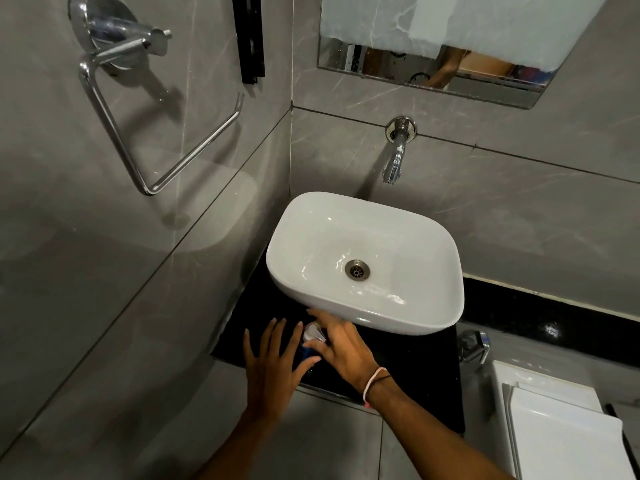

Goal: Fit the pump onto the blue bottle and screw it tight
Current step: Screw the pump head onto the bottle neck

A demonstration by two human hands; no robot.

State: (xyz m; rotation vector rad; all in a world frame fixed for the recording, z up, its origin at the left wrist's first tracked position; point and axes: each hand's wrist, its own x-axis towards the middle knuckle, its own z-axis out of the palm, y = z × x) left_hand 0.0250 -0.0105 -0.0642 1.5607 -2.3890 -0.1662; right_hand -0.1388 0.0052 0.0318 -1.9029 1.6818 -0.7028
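Blue bottle (306, 353), counter, 7 o'clock of basin (433, 323): pump (314, 332) seated on top. Right hand (341, 344) grasping pump; left hand (273, 362) spread, thumb against bottle. Tightening apparently unfinished.

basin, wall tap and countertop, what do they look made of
White rounded basin: looks like glazed ceramic, glossy with bright highlights. Chrome wall tap: polished metal, mirror-like reflections. Black countertop: probably polished stone, dark with faint speckles, though laminate is possible.

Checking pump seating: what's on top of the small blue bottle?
A clear pump head sits atop the small blue bottle, right hand against it. The neck joint is hidden by fingers, so seating can't be judged.
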